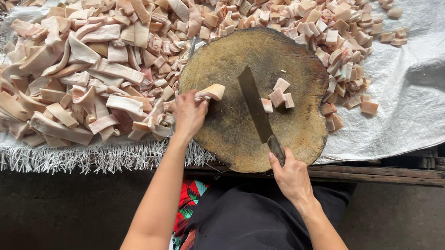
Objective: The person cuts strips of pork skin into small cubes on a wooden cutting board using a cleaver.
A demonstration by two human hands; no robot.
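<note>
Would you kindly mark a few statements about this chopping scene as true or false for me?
1. The right hand grips a cleaver. True.
2. The left hand is empty. False: it holds a pale strip.
3. The chopping block is square. False: it is round.
4. A few cut cubes lie on the block. True.
5. The heap of long strips lies beside the left hand. True.

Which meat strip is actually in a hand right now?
The pale strip at the chopping block's left edge, pinched by the left hand. The other strips lie loose in the pile.
</note>
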